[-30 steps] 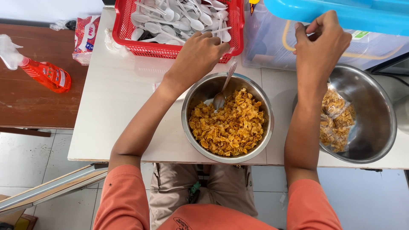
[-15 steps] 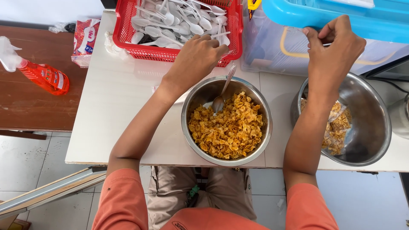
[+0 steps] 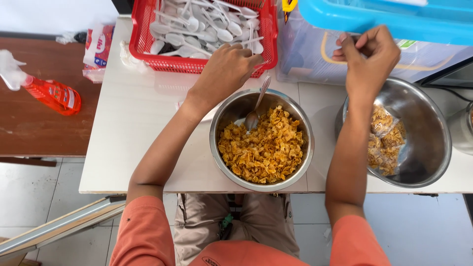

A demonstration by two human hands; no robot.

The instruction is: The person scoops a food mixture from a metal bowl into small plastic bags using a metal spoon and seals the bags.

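The left hand [image 3: 224, 69] was closed on the handle of a metal spoon [image 3: 256, 108], its bowl resting in the steel bowl of flakes [image 3: 262, 140] on the worktop [image 3: 143, 128]. The right hand [image 3: 367, 56], fingertips pinched together, hovered above the second bowl [image 3: 419, 133]; it had shifted slightly left since the earlier frame.

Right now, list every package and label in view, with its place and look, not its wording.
Red-and-white printed plastic packet: table's far left edge, crumpled.
Red spray bottle's white label: on the brown wooden desk, left.
Clear plastic bags of golden flakes: inside the right steel bowl.
Green-and-white sticker: on the clear storage box, far right.
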